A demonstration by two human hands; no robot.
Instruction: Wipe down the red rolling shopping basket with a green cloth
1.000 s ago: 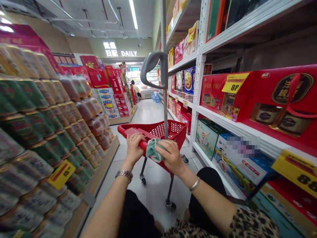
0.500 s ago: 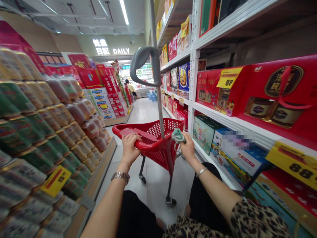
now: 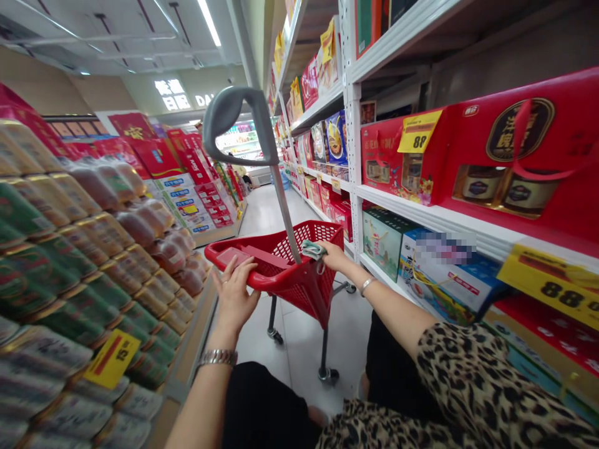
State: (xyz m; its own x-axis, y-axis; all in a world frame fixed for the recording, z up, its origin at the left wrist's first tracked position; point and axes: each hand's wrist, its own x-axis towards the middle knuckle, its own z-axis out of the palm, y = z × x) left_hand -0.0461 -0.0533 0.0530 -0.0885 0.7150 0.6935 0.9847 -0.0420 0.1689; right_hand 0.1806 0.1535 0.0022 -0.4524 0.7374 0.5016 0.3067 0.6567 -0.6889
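Observation:
A red plastic shopping basket cart point(image 3: 299, 284) on grey legs stands in front of me, with a grey loop handle point(image 3: 213, 128) on its tall post. My left hand point(image 3: 235, 292) rests on the near left rim, its fingers spread and lying over the edge rather than wrapped round it. In my right hand point(image 3: 333, 257) is a folded grey-green cloth point(image 3: 313, 249), pinched against the rim near the foot of the post. The fingertips under the cloth are partly hidden.
Shrink-wrapped can packs point(image 3: 88, 268) are stacked along the left. White shelving point(image 3: 353, 125) on the right carries red gift boxes point(image 3: 496, 156) and other cartons. The tiled aisle point(image 3: 266, 209) runs forward between them towards lit coolers.
My right hand has moved left along the rim with the cloth, closer to the post. My left hand has loosened and its fingers have spread. The handle leans further left in view.

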